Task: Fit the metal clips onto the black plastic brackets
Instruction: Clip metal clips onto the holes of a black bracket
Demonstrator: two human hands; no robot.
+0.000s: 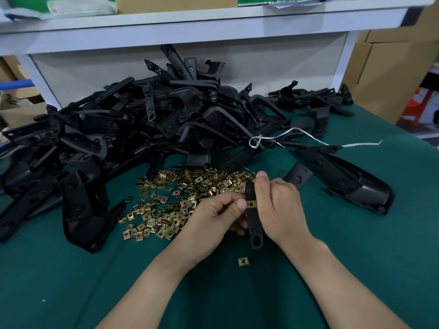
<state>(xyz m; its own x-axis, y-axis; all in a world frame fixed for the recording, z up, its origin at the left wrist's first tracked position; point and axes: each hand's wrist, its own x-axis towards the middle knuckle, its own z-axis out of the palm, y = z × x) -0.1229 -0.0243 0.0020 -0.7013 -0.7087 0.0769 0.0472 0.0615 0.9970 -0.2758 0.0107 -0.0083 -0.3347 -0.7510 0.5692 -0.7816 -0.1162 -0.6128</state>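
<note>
Work surface is a green-covered tabletop [356, 257] set against a white shelf [190, 22], with cardboard boxes [392, 67] at the upper right of the frame. A large bracket pile [142, 129] fills the left and centre. One separate bracket [344, 176] lies at the right, with a white string [308, 136] trailing across it. The loose clips [180, 198], brass-coloured, are heaped just below the pile, and one stray clip [243, 261] lies apart at lower centre. Both hands meet right of centre on the held bracket [253, 224], a narrow black arm raised roughly upright above the cloth. The right hand [278, 210] is curled round its upper part. The left hand [221, 217] pinches with thumb and forefinger at the seated clip [250, 204], which straddles the arm about midway. Whether that clip is fully home cannot be told. Judgement: the bracket looks light and stiff and is best gripped along the arm, clear of the clip seat. The clips look small, springy and sharp-edged, so they are likely to slip or skew. Each should be taken by its side edges and pushed on squarely from the arm's edge.
</note>
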